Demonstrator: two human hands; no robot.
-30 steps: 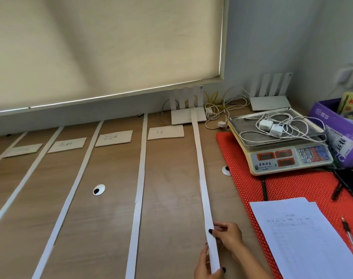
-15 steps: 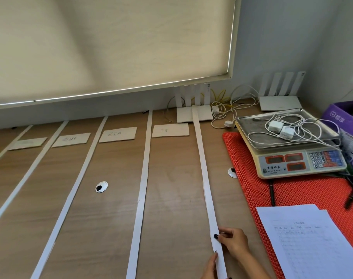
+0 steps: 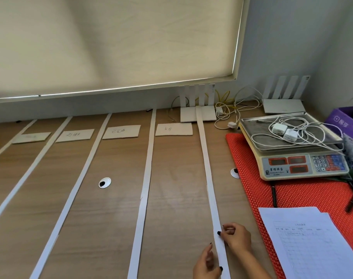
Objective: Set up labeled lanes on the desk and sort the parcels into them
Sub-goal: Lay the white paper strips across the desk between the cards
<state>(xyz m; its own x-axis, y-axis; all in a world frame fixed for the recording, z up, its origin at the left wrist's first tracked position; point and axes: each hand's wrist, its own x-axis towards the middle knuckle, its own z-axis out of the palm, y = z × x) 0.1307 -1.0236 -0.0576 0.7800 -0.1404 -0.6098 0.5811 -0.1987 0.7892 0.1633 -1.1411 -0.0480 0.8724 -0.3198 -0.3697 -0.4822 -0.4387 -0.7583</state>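
The right hand (image 3: 236, 237) lies knuckles up, its fingers curled and the fingertips (image 3: 219, 232) (nails dark) pressed down flat. The left hand (image 3: 206, 263) sits just nearer and to its left, palm turned inward, thumb (image 3: 220, 268) extended toward the right hand.

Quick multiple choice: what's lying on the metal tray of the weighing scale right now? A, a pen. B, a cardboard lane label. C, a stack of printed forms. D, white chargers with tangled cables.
D: white chargers with tangled cables lie on the tray of the weighing scale; the printed forms lie nearer, on the red mat.
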